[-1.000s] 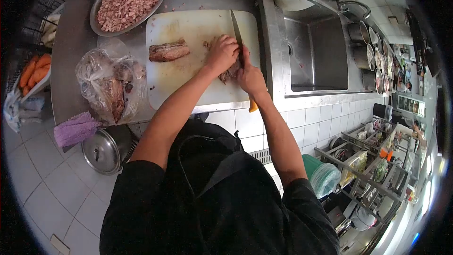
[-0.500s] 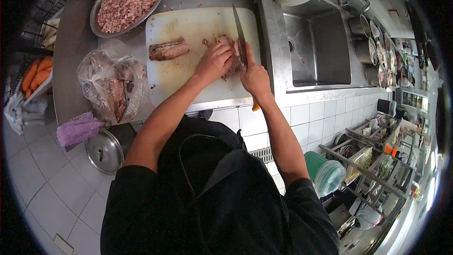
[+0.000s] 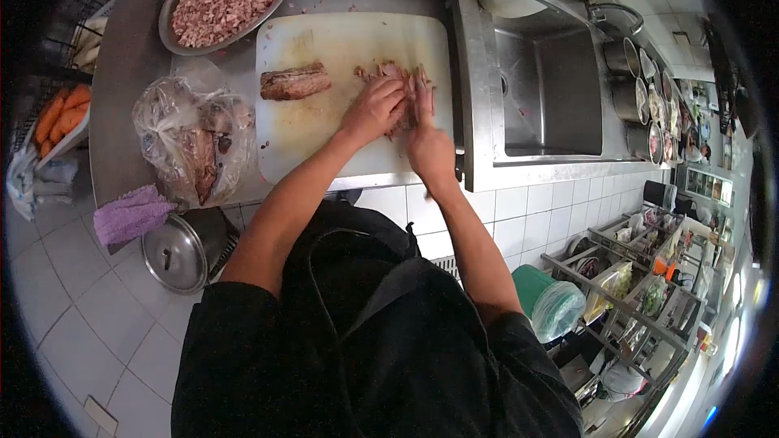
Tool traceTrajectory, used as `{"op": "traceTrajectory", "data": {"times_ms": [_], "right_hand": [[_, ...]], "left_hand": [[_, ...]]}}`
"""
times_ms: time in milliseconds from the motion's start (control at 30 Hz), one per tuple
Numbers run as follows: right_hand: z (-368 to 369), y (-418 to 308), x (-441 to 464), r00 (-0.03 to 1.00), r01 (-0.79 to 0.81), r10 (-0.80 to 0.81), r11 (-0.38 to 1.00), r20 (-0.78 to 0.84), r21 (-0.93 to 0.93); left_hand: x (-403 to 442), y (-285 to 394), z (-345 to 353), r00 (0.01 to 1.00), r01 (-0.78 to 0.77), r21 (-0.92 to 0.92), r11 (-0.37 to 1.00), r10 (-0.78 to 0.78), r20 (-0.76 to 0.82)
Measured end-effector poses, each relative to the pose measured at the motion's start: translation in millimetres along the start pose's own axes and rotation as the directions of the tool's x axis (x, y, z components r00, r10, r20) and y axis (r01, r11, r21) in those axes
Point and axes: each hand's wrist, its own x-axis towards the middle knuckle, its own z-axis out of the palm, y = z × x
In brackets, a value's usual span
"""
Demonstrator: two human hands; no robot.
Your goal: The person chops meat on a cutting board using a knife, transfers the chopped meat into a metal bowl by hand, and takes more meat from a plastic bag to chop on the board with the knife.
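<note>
On a white cutting board (image 3: 300, 134), my left hand (image 3: 375, 109) has its fingers curled and pressed down on dark, partly sliced meat (image 3: 392, 73). Just to its right is my right hand (image 3: 430, 142), closed with the index finger stretched forward. It grips the knife, seen almost edge-on and smeared by motion, so blade and handle are hard to make out. Loose bits of meat lie around the fingertips. A long browned piece of meat (image 3: 295, 82) rests to the left on the board, apart from both hands.
A metal bowl (image 3: 165, 31) of diced meat stands at the back left. Below it sits a plastic bag (image 3: 158, 126) with meat, near a purple cloth (image 3: 134, 215). A steel sink (image 3: 552, 89) lies to the right. A lidded pot (image 3: 174, 253) stands under the counter edge.
The knife blade, plainly visible and tilted before, now shows almost edge-on and blurred. My right hand has shifted slightly left and down. My left hand stays on the meat. The view has shifted slightly.
</note>
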Motion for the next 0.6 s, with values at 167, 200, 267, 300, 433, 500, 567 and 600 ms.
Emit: {"op": "traceTrajectory", "data": {"times_ms": [167, 200, 267, 300, 433, 500, 567, 600], "right_hand": [[6.0, 4.5, 10.8, 0.994, -0.039, 0.04, 0.999, 0.1, -0.011], [6.7, 8.5, 7.2, 0.999, 0.01, -0.011, 1.0, 0.05, 0.027], [12.6, 18.8, 8.9, 0.998, 0.056, -0.058, 0.996, 0.025, 0.076], [18.0, 29.6, 12.3, 0.997, 0.047, -0.052, 0.995, 0.06, 0.084], [11.4, 56.9, 20.0, 0.983, 0.108, -0.144, 0.953, 0.11, 0.282], [9.8, 55.3, 20.1, 0.983, 0.06, -0.1, 0.967, 0.154, 0.247], [7.0, 48.8, 16.9, 0.983, 0.015, -0.048, 0.983, 0.18, 0.184], [5.3, 41.3, 14.0, 0.983, -0.004, -0.021, 0.99, 0.18, 0.14]], "left_hand": [[4.4, -2.2, 1.3, 1.0, -0.01, 0.041, 0.999, 0.01, 0.012], [1.1, 1.0, 1.5, 1.0, -0.005, 0.041, 0.999, 0.005, 0.005], [0.4, -0.5, 0.2, 1.0, -0.006, 0.041, 0.999, 0.006, 0.002], [1.1, 0.5, -0.5, 1.0, -0.005, 0.033, 0.999, 0.004, 0.007], [0.1, -0.9, 2.7, 1.0, -0.01, 0.011, 1.0, 0.01, 0.023], [-0.5, -1.5, 3.3, 1.0, -0.006, 0.021, 1.0, 0.005, 0.029], [-1.3, -0.8, 5.1, 1.0, -0.002, 0.025, 1.0, 0.001, 0.023], [0.8, 0.7, 4.6, 1.0, -0.002, 0.026, 1.0, 0.002, 0.012]]}}
